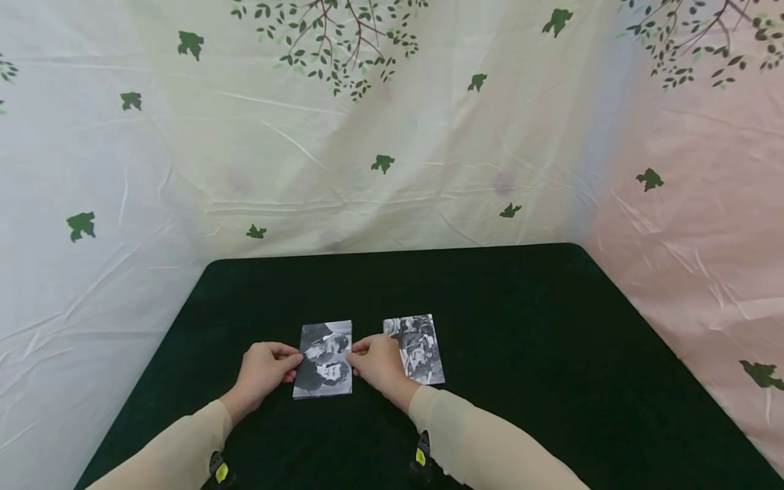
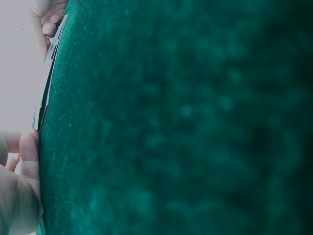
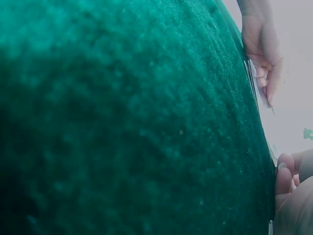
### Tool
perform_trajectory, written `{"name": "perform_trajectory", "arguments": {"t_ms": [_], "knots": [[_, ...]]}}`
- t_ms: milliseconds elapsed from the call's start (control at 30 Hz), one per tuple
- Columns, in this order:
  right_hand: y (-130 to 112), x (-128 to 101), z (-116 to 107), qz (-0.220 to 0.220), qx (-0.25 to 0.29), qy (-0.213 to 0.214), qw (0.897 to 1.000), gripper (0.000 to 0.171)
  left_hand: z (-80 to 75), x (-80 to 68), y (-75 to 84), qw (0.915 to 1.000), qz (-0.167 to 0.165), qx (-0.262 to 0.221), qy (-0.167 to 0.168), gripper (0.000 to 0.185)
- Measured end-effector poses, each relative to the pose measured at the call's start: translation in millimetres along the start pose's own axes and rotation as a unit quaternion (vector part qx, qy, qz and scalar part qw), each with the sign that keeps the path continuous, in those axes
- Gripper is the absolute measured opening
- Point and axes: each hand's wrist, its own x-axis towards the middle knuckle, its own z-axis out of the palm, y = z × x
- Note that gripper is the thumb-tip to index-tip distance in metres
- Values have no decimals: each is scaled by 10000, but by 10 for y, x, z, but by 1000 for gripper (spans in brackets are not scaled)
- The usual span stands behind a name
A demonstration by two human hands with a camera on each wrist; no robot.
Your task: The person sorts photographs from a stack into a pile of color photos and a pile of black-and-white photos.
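Observation:
A small stack of black-and-white photo prints (image 1: 324, 381) lies on the dark green cloth, its top picture showing two heads turned sideways. At its left edge, my left hand (image 1: 262, 371) pinches the prints between thumb and fingers. My right hand (image 1: 381, 364) pinches the opposite edge. From the left wrist view, the layered edges of the stack (image 2: 48, 83) stand slightly apart, with the left hand (image 2: 19, 181) at the near end. The right wrist view has the right hand (image 3: 296, 183) close by the same stack (image 3: 261, 112). Another black-and-white print (image 1: 422, 347) lies to the right, partly behind the right hand.
A table with a dark green velvety cloth (image 1: 520, 327) spreads beneath both hands. Behind it hangs a pale curtain (image 1: 429, 204) with green leaf and bird shapes, which continues along both sides. Dark bands with yellow marks circle both wrists.

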Motion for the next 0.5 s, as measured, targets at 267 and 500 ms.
{"name": "perform_trajectory", "arguments": {"t_ms": [267, 500], "knots": [[24, 24, 15, -44, -100, 75, 9999, 6, 3, 8, 32, 10000, -9, 58, -32, 13], [8, 8, -2, -248, -147, 90, 9995, 6, 6, 27, 26, 9999, 44, 153, -41, 12]]}}
